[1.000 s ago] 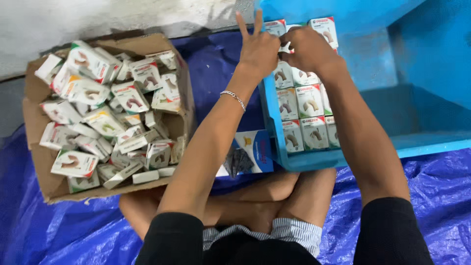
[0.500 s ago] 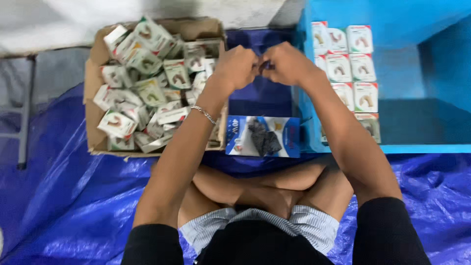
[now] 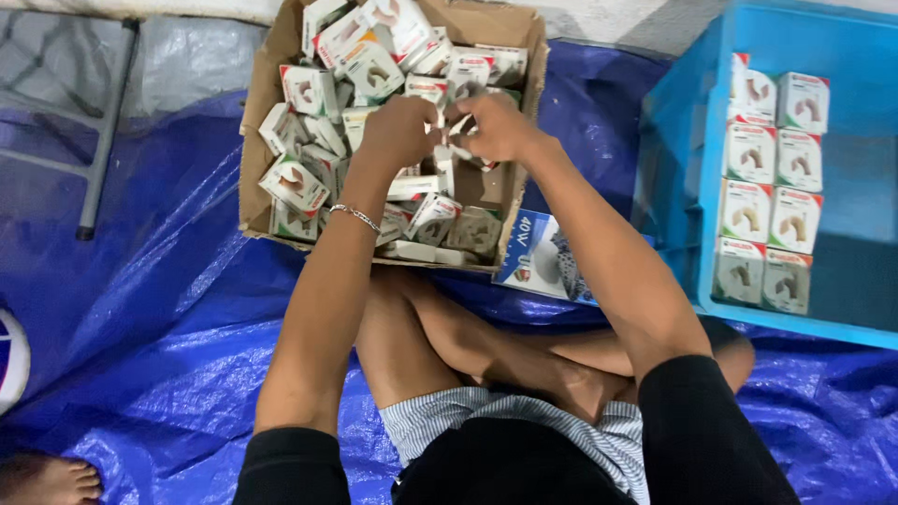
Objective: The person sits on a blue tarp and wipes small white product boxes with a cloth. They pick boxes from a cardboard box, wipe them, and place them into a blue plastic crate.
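While both hands meet over the open brown cardboard carton [image 3: 281, 56], I see the left hand [image 3: 398, 131] and the right hand [image 3: 496, 126] pinching together one small white packet [image 3: 456, 126] with red and green print. The fingers of each hand are pressed onto its ends, so it hangs just above the loose heap of similar small packets [image 3: 318, 131], not resting on them. I judge the two-hand hold is there because the packet is light and thin, and its flaps look half open; whether a flap is being folded I cannot tell.

The heap lies without order, packets tilted on each other, which fits a carton used only as store. In the blue plastic crate [image 3: 673, 140] to the right, the same packets stand upright in tidy pairs [image 3: 772, 187], well apart from the hands. Between carton and crate a blue printed box [image 3: 538, 257] lies on the blue plastic sheet [image 3: 140, 327]. The person's crossed legs [image 3: 449, 337] are near the carton. A bare foot [image 3: 51, 479] of somebody shows at the lower left corner.
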